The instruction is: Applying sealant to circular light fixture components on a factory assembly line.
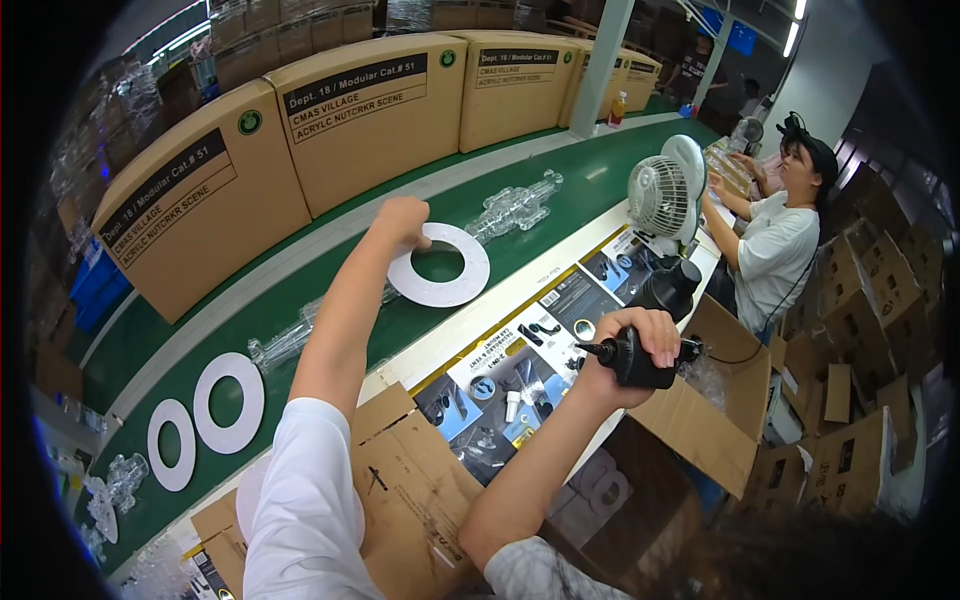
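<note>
My left hand (pixel 405 222) reaches out over the green conveyor belt and pinches the upper left rim of a flat white ring (pixel 468 280). The ring lies against a clear plastic figure (pixel 515 207) and partly covers it. My right hand (pixel 650 335) is wrapped round a black squeeze bottle (pixel 640 362), its thin nozzle pointing left above the worktable. A second clear plastic figure (pixel 290 340) shows beside my left forearm, partly hidden by it. Farther left on the belt lie two more white rings, one larger (pixel 203 405) and one smaller in view (pixel 157 447).
Large cardboard boxes (pixel 370 125) line the belt's far side. A small fan (pixel 660 195) and a black container (pixel 668 290) stand on the table to the right. An open carton (pixel 710 410) sits beside my right arm. A co-worker (pixel 785 215) sits farther along.
</note>
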Motion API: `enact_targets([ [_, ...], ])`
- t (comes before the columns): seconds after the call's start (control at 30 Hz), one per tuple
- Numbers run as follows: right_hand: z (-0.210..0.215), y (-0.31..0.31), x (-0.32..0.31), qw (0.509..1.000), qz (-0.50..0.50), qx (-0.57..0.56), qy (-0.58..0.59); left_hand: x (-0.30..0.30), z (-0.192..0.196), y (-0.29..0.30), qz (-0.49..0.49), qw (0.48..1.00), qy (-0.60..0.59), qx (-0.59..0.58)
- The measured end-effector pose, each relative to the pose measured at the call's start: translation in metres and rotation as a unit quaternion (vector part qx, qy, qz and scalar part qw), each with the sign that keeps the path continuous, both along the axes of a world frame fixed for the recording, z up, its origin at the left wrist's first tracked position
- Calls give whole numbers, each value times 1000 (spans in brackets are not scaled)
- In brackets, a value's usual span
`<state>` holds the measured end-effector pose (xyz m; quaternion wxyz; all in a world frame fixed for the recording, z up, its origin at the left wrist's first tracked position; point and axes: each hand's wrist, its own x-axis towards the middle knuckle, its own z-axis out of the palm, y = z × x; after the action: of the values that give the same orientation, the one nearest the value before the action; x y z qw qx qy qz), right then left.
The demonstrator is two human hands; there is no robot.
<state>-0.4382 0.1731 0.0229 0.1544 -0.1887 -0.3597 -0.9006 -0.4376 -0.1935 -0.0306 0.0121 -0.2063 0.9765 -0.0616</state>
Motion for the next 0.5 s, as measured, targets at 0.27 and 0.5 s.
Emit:
enact_targets([
  [0.27,2,-2,0,1000,5,-4,0,-18,4,11,19,1000,-24,1],
  [0.5,2,-5,1,1000,13,-8,11,-27,-16,-2,0,1000,-4,12],
])
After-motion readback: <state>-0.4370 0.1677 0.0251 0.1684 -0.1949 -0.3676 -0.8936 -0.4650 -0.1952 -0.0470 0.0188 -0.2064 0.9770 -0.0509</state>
